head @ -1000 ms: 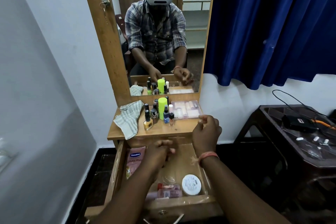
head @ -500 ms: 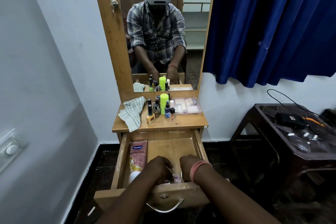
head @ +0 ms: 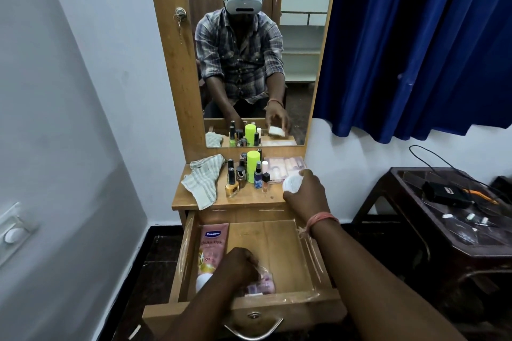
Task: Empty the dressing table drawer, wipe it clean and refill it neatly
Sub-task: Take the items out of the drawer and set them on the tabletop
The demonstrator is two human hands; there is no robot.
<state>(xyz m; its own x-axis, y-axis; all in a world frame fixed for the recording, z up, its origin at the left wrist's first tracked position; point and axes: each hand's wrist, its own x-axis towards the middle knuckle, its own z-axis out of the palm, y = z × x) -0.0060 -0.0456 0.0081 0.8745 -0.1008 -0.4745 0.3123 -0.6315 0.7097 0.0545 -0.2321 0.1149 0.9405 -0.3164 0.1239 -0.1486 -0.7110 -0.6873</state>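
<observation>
White round jar (head: 292, 182) gripped by right hand (head: 307, 194) over table (head: 249, 198), frame centre | left hand (head: 238, 264) curled on pink packets (head: 261, 284) in open drawer (head: 277, 241), lower centre

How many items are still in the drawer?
2 visible: Vaseline tube along the left wall; pinkish packet at the front, gripped by the left hand, which may hide more. The right hand holds the white jar outside it.
</observation>
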